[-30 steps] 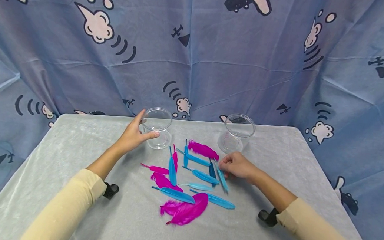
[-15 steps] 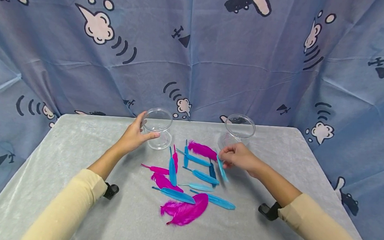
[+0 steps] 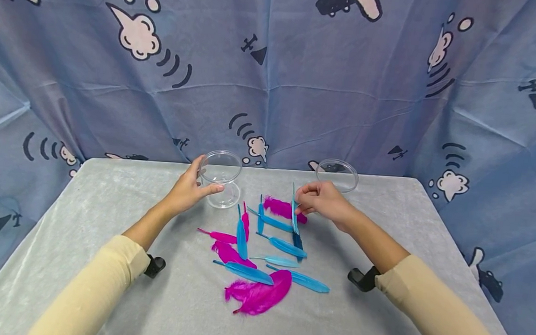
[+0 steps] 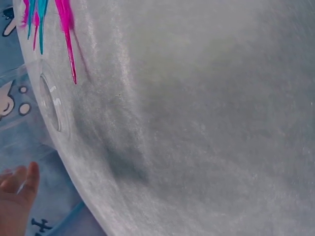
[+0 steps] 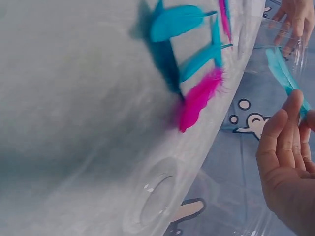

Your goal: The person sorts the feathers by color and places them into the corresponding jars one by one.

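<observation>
My right hand (image 3: 322, 202) pinches a light blue feather (image 3: 294, 216) between thumb and fingertips, in the air above the loose feathers. In the right wrist view that feather (image 5: 282, 71) rises out of the fingertips. My left hand (image 3: 189, 188) is around the left side of a clear cup (image 3: 223, 202), thumb across its front and fingers toward the back. Between the cups lie loose feathers: a magenta feather (image 3: 278, 206) at the back, blue feathers such as this one (image 3: 282, 245) in the middle, and magenta ones (image 3: 266, 293) nearer the front.
A second clear cup (image 3: 337, 175) stands at the back right, partly hidden behind the right hand. The grey cloth-covered table (image 3: 183, 307) ends at a patterned blue curtain (image 3: 218, 70) behind both cups.
My right hand has lifted the light blue feather from the right side of the pile and carried it up and left, turning it nearly upright. The left hand stays at its cup.
</observation>
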The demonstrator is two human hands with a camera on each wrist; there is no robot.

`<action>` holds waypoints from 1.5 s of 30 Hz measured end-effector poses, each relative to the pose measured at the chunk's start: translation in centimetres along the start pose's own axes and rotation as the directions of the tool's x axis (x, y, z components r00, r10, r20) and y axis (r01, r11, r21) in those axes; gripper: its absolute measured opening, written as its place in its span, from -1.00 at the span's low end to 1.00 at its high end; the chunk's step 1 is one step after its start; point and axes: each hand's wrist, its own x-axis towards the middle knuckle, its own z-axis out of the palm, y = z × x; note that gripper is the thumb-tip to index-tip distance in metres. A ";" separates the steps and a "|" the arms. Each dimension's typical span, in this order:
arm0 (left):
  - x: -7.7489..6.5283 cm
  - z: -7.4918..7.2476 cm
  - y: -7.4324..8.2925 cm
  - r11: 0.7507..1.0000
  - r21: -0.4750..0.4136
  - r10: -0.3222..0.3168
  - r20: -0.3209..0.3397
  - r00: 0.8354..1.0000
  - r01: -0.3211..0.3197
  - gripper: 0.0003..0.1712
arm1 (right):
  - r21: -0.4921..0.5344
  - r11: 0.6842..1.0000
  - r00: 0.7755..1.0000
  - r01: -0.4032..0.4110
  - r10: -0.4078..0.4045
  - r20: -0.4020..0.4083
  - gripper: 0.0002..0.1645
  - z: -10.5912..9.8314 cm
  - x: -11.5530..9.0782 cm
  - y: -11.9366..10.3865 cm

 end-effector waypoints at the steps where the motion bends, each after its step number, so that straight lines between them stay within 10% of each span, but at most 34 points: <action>1: 0.0 0.0 0.0 1.000 0.001 0.000 -0.001 1.000 0.000 0.21 | 0.005 1.000 1.000 0.007 -0.007 0.001 -0.72 0.1 0.2 -0.3; 33: -0.1 0.1 -0.1 1.000 -0.002 0.024 0.001 1.000 -0.024 0.17 | 0.156 0.971 0.984 0.179 -0.175 -0.037 -0.77 4.4 5.3 -8.6; 45: 0.0 0.1 -0.2 1.000 -0.001 0.016 0.003 1.000 -0.016 0.18 | 0.295 0.927 0.968 0.230 -0.187 -0.168 -0.81 6.4 6.9 -10.1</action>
